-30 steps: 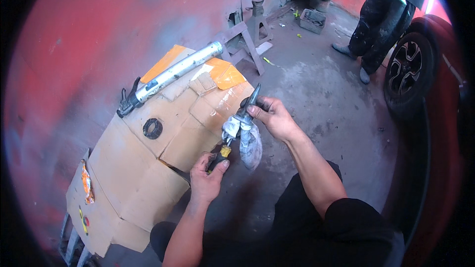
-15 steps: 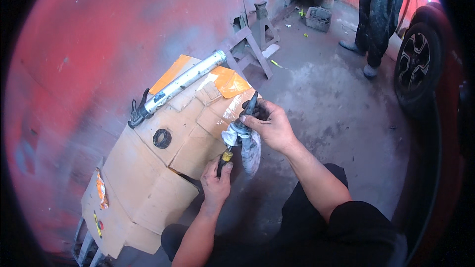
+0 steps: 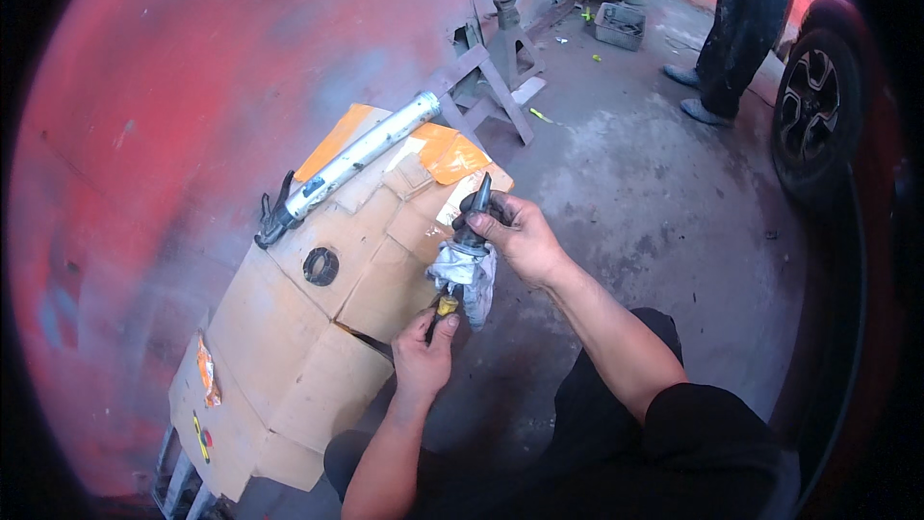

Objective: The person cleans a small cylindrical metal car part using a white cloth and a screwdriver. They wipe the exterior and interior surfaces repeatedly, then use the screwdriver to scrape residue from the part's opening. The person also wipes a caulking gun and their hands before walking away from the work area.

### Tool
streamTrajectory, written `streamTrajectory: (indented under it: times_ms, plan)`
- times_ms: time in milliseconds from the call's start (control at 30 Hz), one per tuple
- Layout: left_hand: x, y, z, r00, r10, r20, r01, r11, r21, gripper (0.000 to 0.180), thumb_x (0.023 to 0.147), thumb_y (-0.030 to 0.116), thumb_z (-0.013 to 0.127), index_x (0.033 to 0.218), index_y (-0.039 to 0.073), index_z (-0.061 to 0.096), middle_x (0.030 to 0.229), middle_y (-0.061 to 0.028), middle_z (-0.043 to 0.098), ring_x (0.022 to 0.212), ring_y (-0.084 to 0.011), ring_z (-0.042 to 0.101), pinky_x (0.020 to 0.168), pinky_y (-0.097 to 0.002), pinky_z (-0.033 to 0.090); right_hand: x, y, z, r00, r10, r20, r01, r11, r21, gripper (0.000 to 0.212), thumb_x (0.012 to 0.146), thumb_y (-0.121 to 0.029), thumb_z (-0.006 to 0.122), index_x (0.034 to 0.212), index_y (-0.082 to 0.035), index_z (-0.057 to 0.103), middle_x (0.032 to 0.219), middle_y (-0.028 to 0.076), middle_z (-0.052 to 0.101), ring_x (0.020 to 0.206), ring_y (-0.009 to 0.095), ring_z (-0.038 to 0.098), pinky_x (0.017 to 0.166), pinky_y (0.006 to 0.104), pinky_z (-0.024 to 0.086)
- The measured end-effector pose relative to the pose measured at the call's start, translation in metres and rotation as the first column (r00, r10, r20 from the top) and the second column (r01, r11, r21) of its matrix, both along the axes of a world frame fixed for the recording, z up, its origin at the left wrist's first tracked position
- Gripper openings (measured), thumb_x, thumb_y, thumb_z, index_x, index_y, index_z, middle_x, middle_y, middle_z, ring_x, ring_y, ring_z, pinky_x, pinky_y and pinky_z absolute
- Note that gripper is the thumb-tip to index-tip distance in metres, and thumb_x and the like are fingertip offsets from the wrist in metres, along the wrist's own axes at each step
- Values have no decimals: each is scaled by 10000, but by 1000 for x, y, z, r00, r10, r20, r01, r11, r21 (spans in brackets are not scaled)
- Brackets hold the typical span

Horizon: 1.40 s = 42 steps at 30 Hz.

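My left hand [image 3: 420, 356] is closed around a tool handle with a yellow collar [image 3: 446, 306], which looks like a screwdriver. Its tip meets a crumpled whitish-grey wrapper or rag [image 3: 467, 268], and I cannot make out how far it goes in. Above that, the fingers of my right hand [image 3: 525, 243] pinch a black tapered nozzle [image 3: 484, 191] that points up and away from me. The wrapper bunches around the nozzle's wide lower end and hangs beside the tool. Both hands are over the near right edge of a cardboard sheet [image 3: 279, 347].
On the cardboard lie a silver tube gun [image 3: 371, 154], a black ring [image 3: 320, 267], orange film [image 3: 452, 154], a torn orange wrapper [image 3: 208, 371] and a yellow cutter [image 3: 200, 436]. Beyond are grey stands [image 3: 496, 87], a bin [image 3: 620, 25], a person's legs [image 3: 736, 34] and a car wheel [image 3: 813, 111].
My right hand has turned the nozzle slightly more upright. The hanging wrapper now sits shorter and more bunched. The other person's feet have shifted, and the whole view has moved a little.
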State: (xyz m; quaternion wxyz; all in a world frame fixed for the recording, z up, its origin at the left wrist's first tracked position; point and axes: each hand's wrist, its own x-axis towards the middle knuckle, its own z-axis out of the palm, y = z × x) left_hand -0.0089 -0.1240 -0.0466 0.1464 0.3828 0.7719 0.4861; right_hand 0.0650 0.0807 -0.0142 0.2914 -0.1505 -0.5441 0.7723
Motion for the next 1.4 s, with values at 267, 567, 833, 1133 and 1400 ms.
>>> streamTrajectory:
  times_ms: [267,567,833,1133,1400]
  plan:
    - [-34,-8,-25,219,-495,841,224,864,451,403,940,373,628,1010,-24,625,733,-94,632,549,-166,573,453,-284,429,-2,-10,7,937,234,-261,-281,946,-163,322,961,-198,625,1196,18,582,1056,99,686,1003,186,643,901,331,514]
    - [10,8,-12,967,-4,-256,-6,999,-40,197,918,197,643,945,2,645,790,-212,635,735,-409,626,658,-432,495,-15,-13,4,965,-262,20,251,897,-364,272,750,20,713,942,-44,531,809,39,589,669,125,570,614,279,472]
    - [-16,-13,-6,329,-263,907,303,939,162,377,965,346,586,943,-29,615,670,-105,595,481,-187,523,425,-298,394,4,-7,1,945,11,-327,-164,881,-443,289,738,28,685,760,-118,437,648,11,487,566,136,513,589,330,474]
    - [-12,1,-24,839,19,-544,15,998,58,283,877,241,692,907,-33,629,749,-137,630,612,-295,600,530,-396,474,-6,-7,8,990,-54,-127,21,969,-244,198,798,-5,683,918,-82,545,785,36,579,689,161,588,692,355,516]
    - [2,-7,-12,972,-88,-217,76,995,-64,240,890,192,678,891,-43,625,703,-122,611,603,-270,612,545,-383,473,-11,-19,8,974,-208,-85,153,891,-428,210,767,23,707,822,-76,530,694,35,575,567,128,550,555,299,487]
